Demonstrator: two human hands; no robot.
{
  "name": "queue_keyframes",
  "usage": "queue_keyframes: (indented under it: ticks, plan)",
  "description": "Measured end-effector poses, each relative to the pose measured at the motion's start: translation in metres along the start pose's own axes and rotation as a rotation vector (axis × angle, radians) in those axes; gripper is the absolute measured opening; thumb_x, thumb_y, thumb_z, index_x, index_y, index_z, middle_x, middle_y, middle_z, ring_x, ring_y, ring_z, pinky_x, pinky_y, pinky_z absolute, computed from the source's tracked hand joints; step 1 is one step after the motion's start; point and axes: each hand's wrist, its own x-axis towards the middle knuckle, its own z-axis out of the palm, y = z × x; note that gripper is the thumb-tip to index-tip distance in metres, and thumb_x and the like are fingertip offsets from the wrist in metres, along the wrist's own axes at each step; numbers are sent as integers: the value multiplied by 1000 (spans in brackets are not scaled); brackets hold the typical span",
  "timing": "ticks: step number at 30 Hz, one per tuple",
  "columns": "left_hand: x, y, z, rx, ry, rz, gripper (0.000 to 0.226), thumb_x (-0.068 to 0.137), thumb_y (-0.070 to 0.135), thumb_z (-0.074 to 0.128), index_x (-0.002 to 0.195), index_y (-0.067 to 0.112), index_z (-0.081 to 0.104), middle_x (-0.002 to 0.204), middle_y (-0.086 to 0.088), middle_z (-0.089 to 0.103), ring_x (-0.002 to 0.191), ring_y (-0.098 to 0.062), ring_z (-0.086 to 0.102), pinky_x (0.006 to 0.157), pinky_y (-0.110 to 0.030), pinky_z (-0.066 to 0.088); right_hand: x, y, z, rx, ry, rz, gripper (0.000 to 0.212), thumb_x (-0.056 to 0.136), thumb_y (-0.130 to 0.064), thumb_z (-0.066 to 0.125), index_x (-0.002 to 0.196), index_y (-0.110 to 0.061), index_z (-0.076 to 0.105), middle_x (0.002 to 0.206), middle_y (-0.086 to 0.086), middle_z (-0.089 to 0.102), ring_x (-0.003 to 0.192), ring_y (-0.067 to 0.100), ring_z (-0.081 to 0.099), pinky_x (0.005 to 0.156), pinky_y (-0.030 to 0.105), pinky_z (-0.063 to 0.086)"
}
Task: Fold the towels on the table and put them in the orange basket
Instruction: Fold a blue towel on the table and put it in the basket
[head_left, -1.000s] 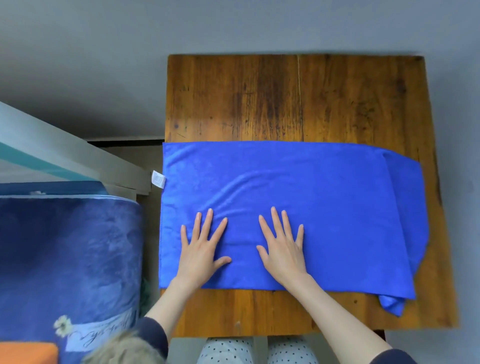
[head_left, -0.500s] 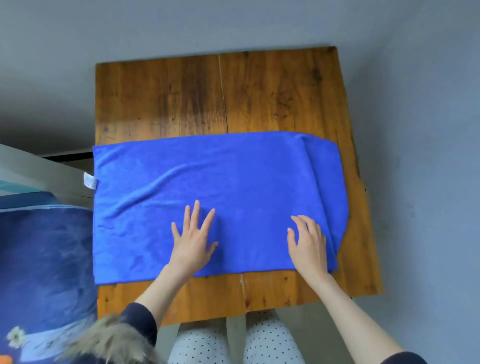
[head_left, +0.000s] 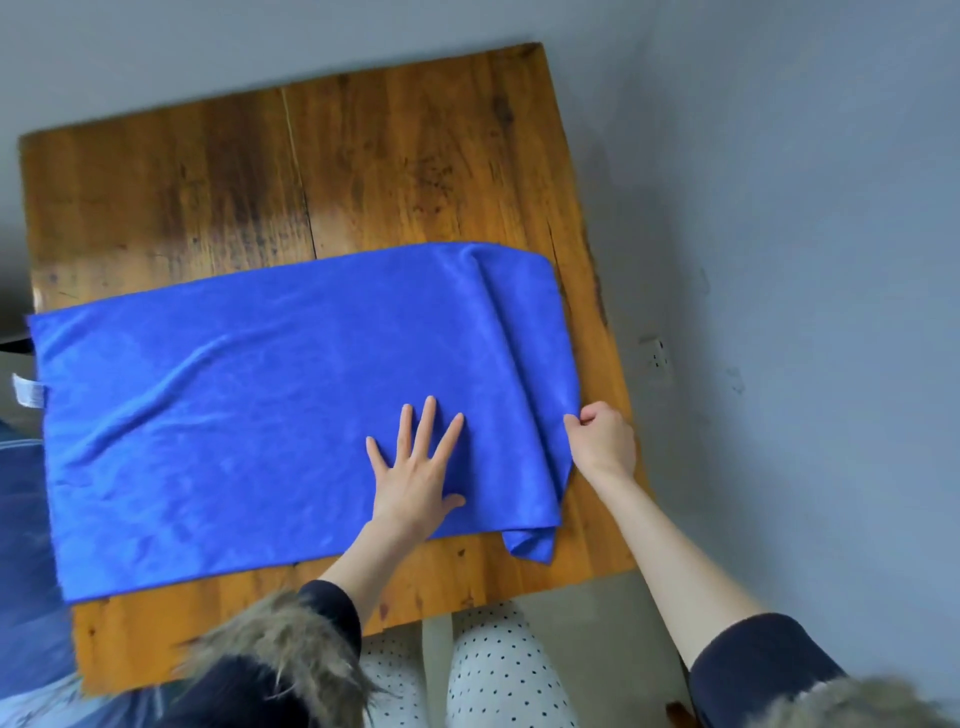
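Observation:
A blue towel (head_left: 249, 395) lies spread lengthwise across the near half of the wooden table (head_left: 260, 176), with a white tag at its left end. Its right end is doubled over in a loose fold, and a corner droops near the table's front edge. My left hand (head_left: 415, 467) presses flat on the towel, fingers spread, right of its middle. My right hand (head_left: 602, 439) pinches the towel's right edge with curled fingers. The orange basket is out of view.
A dark blue quilted surface (head_left: 21, 545) fills the lower left beside the table. A grey wall with a white socket (head_left: 655, 356) stands close on the right. My dotted trousers (head_left: 488, 670) show below the table's front edge.
The view has swung to the right. My right hand has slid from the towel's surface to its right edge and closed on it. My left hand has shifted right along the towel.

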Motion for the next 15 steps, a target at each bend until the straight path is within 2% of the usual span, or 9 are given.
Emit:
queue_keyframes:
  ticks: [4,8,10,12,14,15]
  plan:
    - [0,1,-4,3,-4,-6,99,83,48,62,147,34,-13,154,-1,-27,142,-28,-21,107,-66,12,23,5,-27,124,73,28,14,91,-20,53,93,-7,55,86,6,56,84,26,53,67,28,35]
    - [0,4,-7,1,-16,-25,96,85,44,61,147,33,-10,154,-1,-26,143,-27,-20,108,-64,14,51,13,-63,270,107,24,8,90,-18,57,92,-10,54,87,2,55,83,21,51,71,26,36]
    - [0,8,-10,-14,-14,-40,89,87,38,60,148,32,-5,155,-2,-23,143,-28,-17,108,-63,15,60,12,-72,341,37,42,6,89,-16,58,86,-13,55,82,1,55,76,19,51,64,26,38]
    - [1,13,-15,-66,14,-60,76,91,31,55,149,29,5,157,-3,-15,144,-28,-13,110,-61,14,62,8,-75,429,-84,68,16,88,-15,58,73,-10,53,71,7,48,64,21,43,57,27,36]
    - [3,19,-20,-158,100,-75,59,94,25,51,146,24,22,157,-6,1,145,-28,-2,112,-54,14,57,3,-73,514,-170,74,14,87,-16,59,76,-9,56,73,10,49,63,22,45,61,33,42]
    - [4,22,-21,-218,162,-72,51,94,21,49,143,20,32,156,-8,12,144,-28,6,112,-48,19,53,-2,-72,556,-193,68,12,87,-15,59,79,-7,59,75,11,53,63,22,49,62,32,46]
